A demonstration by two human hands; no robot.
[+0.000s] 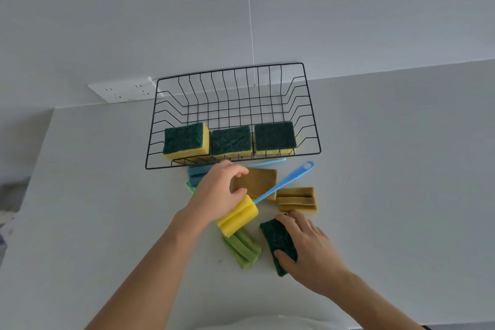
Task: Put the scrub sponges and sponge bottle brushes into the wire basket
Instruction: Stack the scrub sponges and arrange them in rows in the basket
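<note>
A black wire basket (pixel 310 104) stands at the back of the white counter. Three green-topped yellow scrub sponges (pixel 231 140) sit in a row along its near side. In front of it my left hand (pixel 217 193) is shut on a bottle brush with a yellow sponge head (pixel 237 218) and a blue handle (pixel 284 182), lifted over the pile. My right hand (pixel 308 246) grips a dark green scrub sponge (pixel 277 240) lying on the counter. A green sponge brush head (pixel 242 249), a mustard brush head (pixel 297 199), a mustard sponge (pixel 261 181) and a blue brush head (pixel 197 173) lie around.
A white wall socket plate (pixel 120 92) sits behind the basket's left corner. A thin white cord (pixel 250 21) hangs down the wall to the basket's back. The counter's left edge (pixel 32 169) drops off beside a blurred dark area.
</note>
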